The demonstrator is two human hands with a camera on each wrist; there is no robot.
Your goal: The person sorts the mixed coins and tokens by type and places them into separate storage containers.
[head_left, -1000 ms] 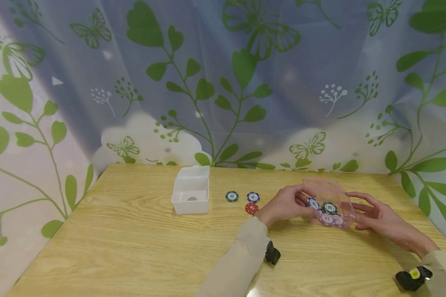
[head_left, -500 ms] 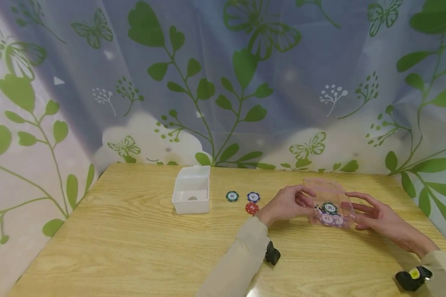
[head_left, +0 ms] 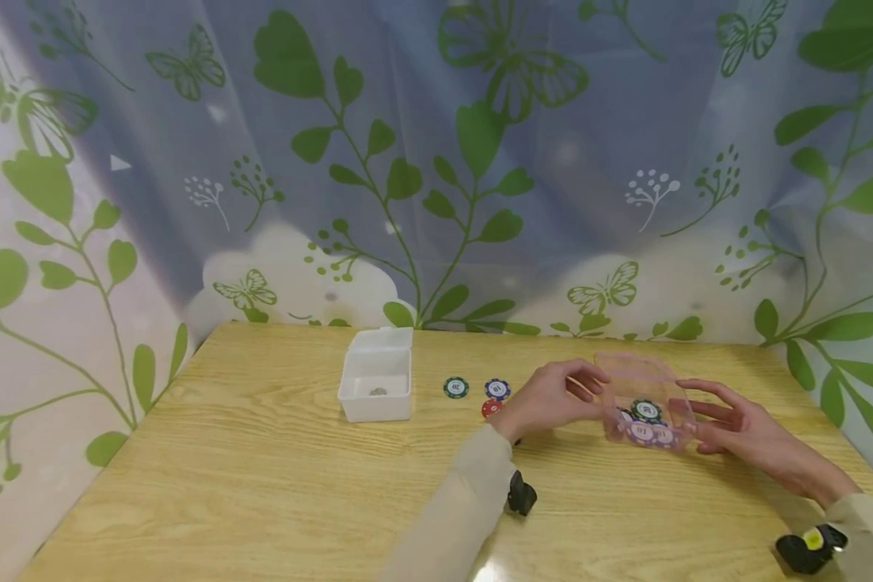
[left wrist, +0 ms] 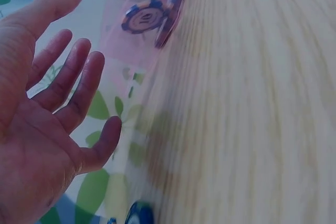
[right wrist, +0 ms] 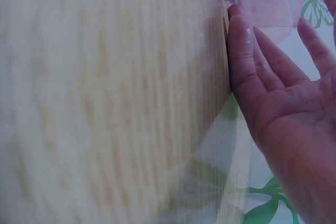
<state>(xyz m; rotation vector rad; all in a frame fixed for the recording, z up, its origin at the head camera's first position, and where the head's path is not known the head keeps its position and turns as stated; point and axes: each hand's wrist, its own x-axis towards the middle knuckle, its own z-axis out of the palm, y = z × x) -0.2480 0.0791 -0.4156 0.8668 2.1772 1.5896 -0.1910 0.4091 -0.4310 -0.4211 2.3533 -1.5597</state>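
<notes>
Right of centre in the head view, the clear pink plastic box (head_left: pixel 646 398) sits on the pale wooden table (head_left: pixel 262 485), holding several striped poker chips (head_left: pixel 646 410). Your right hand (head_left: pixel 742 432) rests against its right wall, fingers straight and released. Your left hand (head_left: pixel 553 398) is at its left side, fingers relaxed, gripping nothing. Judgement: steady both walls evenly and keep the box flat, so the chips don't spill.

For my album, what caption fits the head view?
Two hands beside a clear box of chips.
</notes>
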